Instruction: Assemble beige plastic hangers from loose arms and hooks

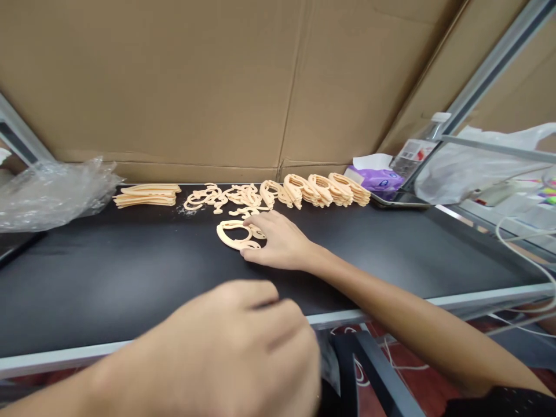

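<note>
My right hand (282, 240) rests on the dark table, its thumb and fingers around the right side of a cream curved plastic piece (226, 234) with a round opening. Part of that piece is hidden under the fingers. My left hand (243, 347) is large and blurred in the foreground, in front of the table edge, with its fingers curled in. Whatever it may hold is out of sight. Just beyond the right hand lies a loose heap of cream hook-shaped pieces (204, 197). To the heap's right, cream looped pieces (319, 191) lean in overlapping stacks.
A stack of long cream strips (147, 195) lies at the back left, beside a crumpled clear plastic bag (56, 194). Back right are a purple tissue pack (377, 179), a bottle (419, 150) and a flat dark device (399, 201). Cardboard (195, 87) walls the back.
</note>
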The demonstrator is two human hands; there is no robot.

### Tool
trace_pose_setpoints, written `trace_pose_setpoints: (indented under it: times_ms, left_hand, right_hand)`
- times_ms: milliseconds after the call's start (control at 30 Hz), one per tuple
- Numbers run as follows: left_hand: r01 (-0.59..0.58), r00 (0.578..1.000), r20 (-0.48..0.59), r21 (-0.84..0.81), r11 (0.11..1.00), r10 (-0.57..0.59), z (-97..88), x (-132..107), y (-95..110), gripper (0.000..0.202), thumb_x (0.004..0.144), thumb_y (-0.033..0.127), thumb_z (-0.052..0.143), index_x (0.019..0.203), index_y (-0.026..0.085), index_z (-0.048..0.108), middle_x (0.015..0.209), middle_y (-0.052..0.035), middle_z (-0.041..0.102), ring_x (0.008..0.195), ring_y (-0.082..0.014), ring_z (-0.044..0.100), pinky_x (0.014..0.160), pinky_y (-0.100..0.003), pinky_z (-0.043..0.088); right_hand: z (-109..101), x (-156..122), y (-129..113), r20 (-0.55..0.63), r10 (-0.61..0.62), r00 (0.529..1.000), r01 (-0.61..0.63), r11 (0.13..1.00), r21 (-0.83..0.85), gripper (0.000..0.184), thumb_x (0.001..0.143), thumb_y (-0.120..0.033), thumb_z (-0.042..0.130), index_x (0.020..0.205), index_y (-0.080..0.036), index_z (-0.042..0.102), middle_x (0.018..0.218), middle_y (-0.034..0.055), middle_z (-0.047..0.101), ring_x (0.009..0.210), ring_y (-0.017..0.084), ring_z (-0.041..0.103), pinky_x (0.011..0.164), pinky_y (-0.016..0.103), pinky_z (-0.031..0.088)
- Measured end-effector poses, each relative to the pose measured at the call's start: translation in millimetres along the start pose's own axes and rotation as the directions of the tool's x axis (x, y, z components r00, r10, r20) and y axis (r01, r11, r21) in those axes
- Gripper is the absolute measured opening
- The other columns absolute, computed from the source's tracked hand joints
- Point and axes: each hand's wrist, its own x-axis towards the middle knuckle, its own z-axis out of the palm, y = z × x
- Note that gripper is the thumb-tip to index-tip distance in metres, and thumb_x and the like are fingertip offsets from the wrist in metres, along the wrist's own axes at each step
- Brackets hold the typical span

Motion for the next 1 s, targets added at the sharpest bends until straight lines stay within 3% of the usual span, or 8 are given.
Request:
trace_pose_setpoints:
  times_ms: [100, 167, 267, 333, 433, 700, 1000]
  left_hand:
    - [-0.032, 0.993, 0.115, 0.128, 0.991, 0.018, -44.5, 63.4, -9.1, 0.026, 0.087, 0.035, 0.049, 0.074, 0.027, 0.070, 0.071, -0.0058, 0.064, 0.072, -0.0234, 0.061, 0.077, -0.042, 0.052]
    - [0.009, 1.000, -0.007, 0.231, 0.973, -0.008, -69.7, 84.7, -29.2, 0.024, 0.083, 0.033, 0.049, 0.070, 0.024, 0.068, 0.068, -0.0046, 0.063, 0.069, -0.0207, 0.060, 0.073, -0.037, 0.050]
    - [0.010, 0.971, -0.221, 0.408, 0.913, 0.088, -87.4, 84.4, -78.2, 0.022, 0.077, 0.021, 0.049, 0.071, 0.023, 0.070, 0.070, -0.0029, 0.067, 0.068, -0.0184, 0.061, 0.069, -0.032, 0.046]
    - [0.066, 0.906, -0.398, 0.468, 0.881, 0.144, -88.9, 73.8, -109.4, 0.026, 0.074, 0.014, 0.046, 0.070, 0.023, 0.070, 0.069, -0.0011, 0.070, 0.065, -0.0164, 0.063, 0.066, -0.029, 0.046]
    - [0.178, 0.859, -0.500, 0.496, 0.850, 0.112, -87.2, 60.8, -135.2, 0.027, 0.072, 0.014, 0.045, 0.066, 0.023, 0.069, 0.066, 0.0010, 0.071, 0.064, -0.0156, 0.065, 0.064, -0.026, 0.047]
    - [0.234, 0.901, -0.433, 0.469, 0.851, -0.009, -79.4, 63.4, -126.9, 0.032, 0.071, 0.015, 0.040, 0.065, 0.022, 0.070, 0.065, 0.0014, 0.072, 0.061, -0.0134, 0.064, 0.064, -0.023, 0.047]
    - [0.203, 0.911, -0.412, 0.402, 0.893, -0.021, -75.6, 60.6, -135.6, 0.034, 0.070, 0.011, 0.039, 0.067, 0.020, 0.072, 0.063, 0.0029, 0.070, 0.059, -0.0113, 0.063, 0.061, -0.021, 0.046]
  right_hand:
    - [0.9, 0.3, 0.7, -0.004, -0.016, 1.000, 0.016, 1.000, -0.004, 0.052, 0.077, -0.045, 0.065, 0.121, -0.017, 0.062, 0.121, 0.0117, 0.065, 0.112, 0.029, 0.056, 0.095, 0.042, 0.043]
    - [0.9, 0.2, 0.2, -0.006, -0.018, 1.000, 0.018, 1.000, -0.012, 0.049, 0.077, -0.045, 0.064, 0.118, -0.017, 0.062, 0.116, 0.0114, 0.066, 0.109, 0.029, 0.057, 0.092, 0.041, 0.043]
    - [-0.1, -0.1, -1.3, -0.010, -0.003, 1.000, 0.003, 1.000, -0.021, 0.048, 0.075, -0.043, 0.066, 0.115, -0.017, 0.064, 0.113, 0.0116, 0.066, 0.107, 0.029, 0.057, 0.090, 0.040, 0.044]
    - [-0.6, -0.2, -1.8, -0.009, -0.003, 1.000, 0.003, 1.000, -0.021, 0.050, 0.075, -0.042, 0.065, 0.117, -0.016, 0.064, 0.115, 0.0120, 0.066, 0.108, 0.029, 0.057, 0.091, 0.041, 0.043]
    - [-0.7, -0.1, -1.8, -0.011, -0.013, 1.000, 0.013, 1.000, -0.016, 0.050, 0.075, -0.042, 0.065, 0.118, -0.016, 0.064, 0.116, 0.0118, 0.066, 0.108, 0.029, 0.057, 0.092, 0.041, 0.043]
    - [0.1, -0.4, -0.1, -0.047, 0.002, 0.999, -0.001, 0.999, 0.036, 0.055, 0.071, -0.041, 0.068, 0.119, -0.016, 0.063, 0.120, 0.0122, 0.065, 0.110, 0.030, 0.057, 0.092, 0.041, 0.044]
    - [2.1, -0.7, 3.6, -0.119, -0.011, 0.993, 0.021, 0.996, 0.081, 0.054, 0.067, -0.036, 0.071, 0.116, -0.016, 0.063, 0.122, 0.0104, 0.063, 0.112, 0.029, 0.052, 0.095, 0.042, 0.043]
